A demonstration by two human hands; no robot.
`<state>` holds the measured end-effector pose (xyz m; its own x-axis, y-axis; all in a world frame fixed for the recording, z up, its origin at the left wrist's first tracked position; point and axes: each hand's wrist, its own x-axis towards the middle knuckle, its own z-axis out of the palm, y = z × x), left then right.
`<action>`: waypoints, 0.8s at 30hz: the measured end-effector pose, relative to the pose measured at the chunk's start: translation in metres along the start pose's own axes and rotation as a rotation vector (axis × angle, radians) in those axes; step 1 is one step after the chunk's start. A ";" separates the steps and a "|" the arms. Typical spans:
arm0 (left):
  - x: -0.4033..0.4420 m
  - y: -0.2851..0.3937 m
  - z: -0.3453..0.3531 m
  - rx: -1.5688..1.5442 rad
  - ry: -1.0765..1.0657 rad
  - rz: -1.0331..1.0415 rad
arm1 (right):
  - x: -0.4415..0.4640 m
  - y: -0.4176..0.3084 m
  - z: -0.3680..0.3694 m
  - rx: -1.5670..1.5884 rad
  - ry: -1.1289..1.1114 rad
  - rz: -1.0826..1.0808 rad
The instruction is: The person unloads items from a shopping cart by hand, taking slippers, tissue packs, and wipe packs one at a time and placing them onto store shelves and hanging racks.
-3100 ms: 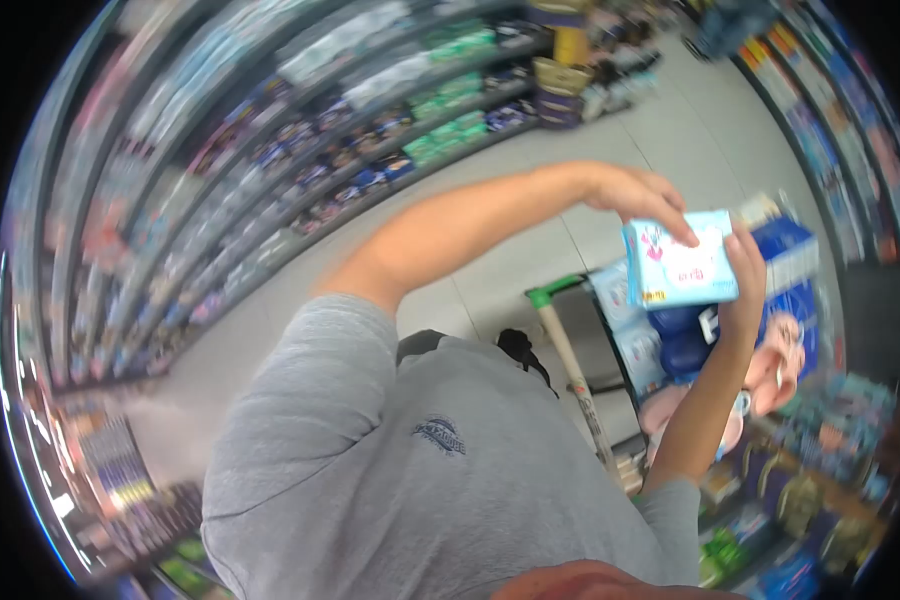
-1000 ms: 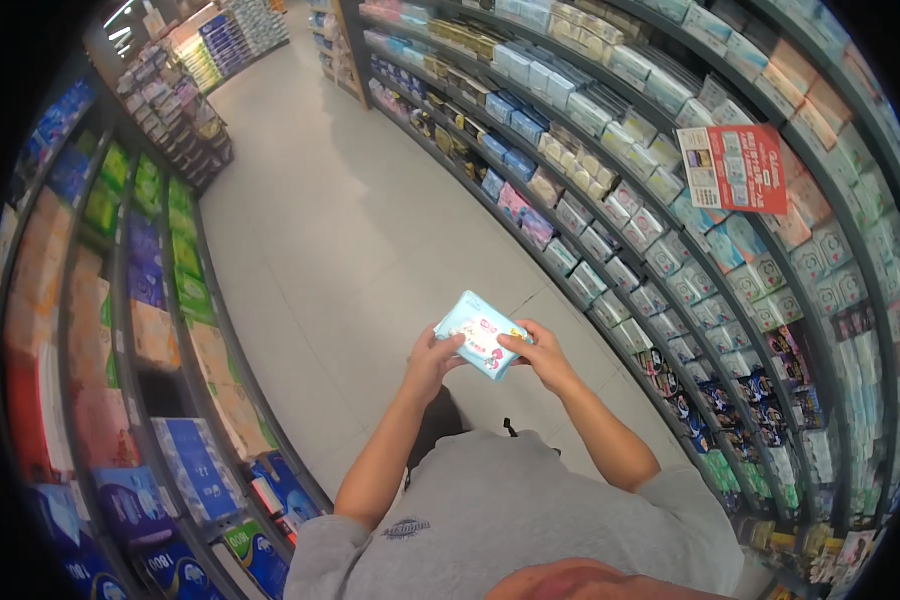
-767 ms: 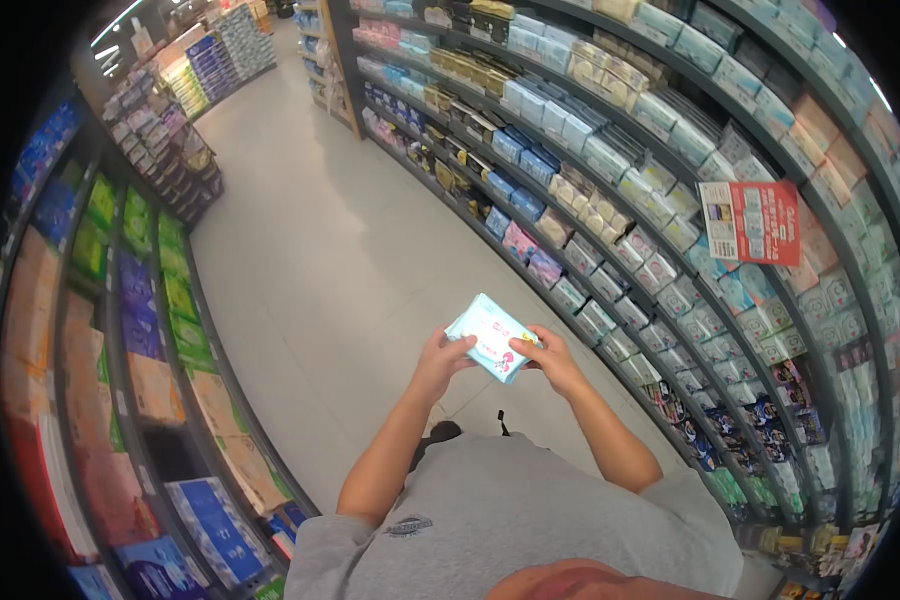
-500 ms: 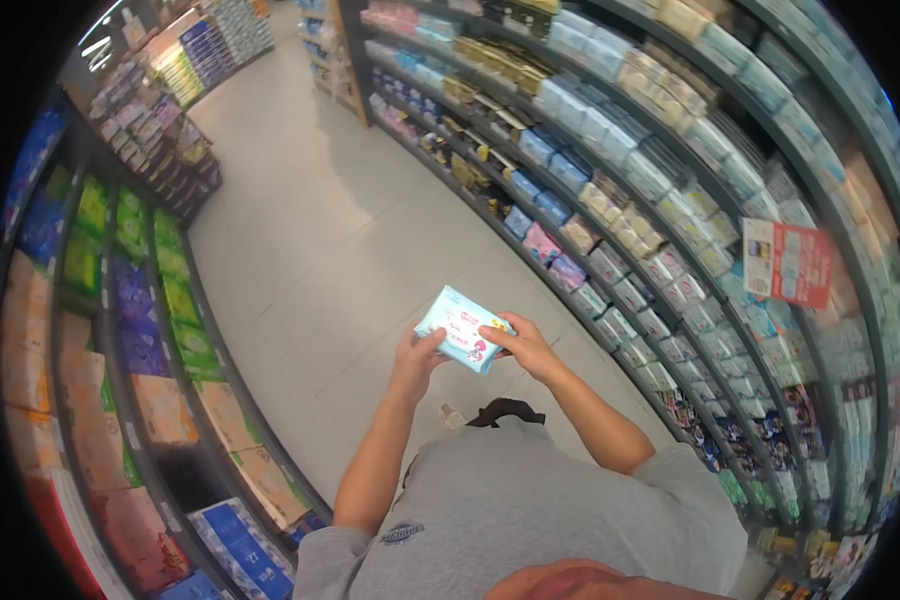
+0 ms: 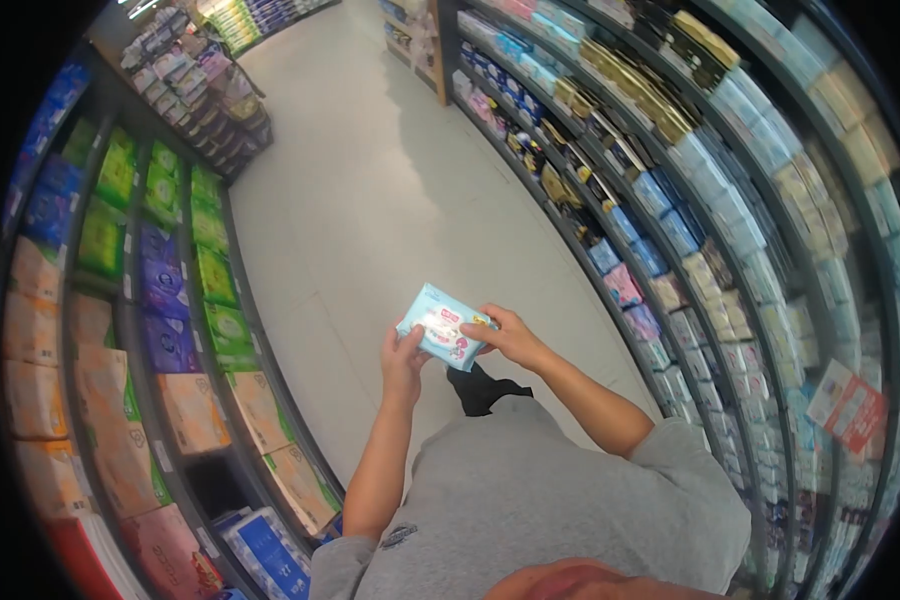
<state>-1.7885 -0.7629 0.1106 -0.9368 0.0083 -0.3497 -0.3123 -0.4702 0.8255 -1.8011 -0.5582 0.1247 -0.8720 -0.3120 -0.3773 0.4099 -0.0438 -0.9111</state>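
A light-blue and white soft packet with pink print and a small cartoon figure is held out in front of my body, tilted, its printed face up. It looks like a pack of pads or wipes; which one I cannot tell. My left hand grips its left lower corner, thumb on the front. On the opposite side my right hand pinches the edge, thumb lying across the print. The fingers beneath the packet are mostly hidden.
Left, a shelf rack holds green packs, purple packs and orange-brown packs. Tall shelves of small packets line the right, with a red and white sign. A pale floor aisle runs between them towards a stacked display.
The view has turned and moved along the aisle, so the shelves and sign have shifted. A dark-clothed leg now shows below the packet. Both hands keep their hold on the packet.
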 end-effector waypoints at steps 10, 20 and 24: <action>0.228 0.128 -0.016 0.008 -0.093 0.031 | 0.245 -0.133 -0.006 -0.022 -0.056 -0.087; 0.431 0.181 0.014 0.251 -0.349 0.032 | 0.382 -0.198 -0.066 0.083 0.139 -0.030; 0.513 0.242 0.059 0.375 -0.567 0.192 | 0.445 -0.235 -0.101 0.055 0.154 -0.037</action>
<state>-2.3540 -0.8206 0.1570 -0.8868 0.4617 0.0178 -0.0713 -0.1748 0.9820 -2.3122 -0.5911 0.1542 -0.9155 -0.1606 -0.3688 0.3874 -0.1053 -0.9159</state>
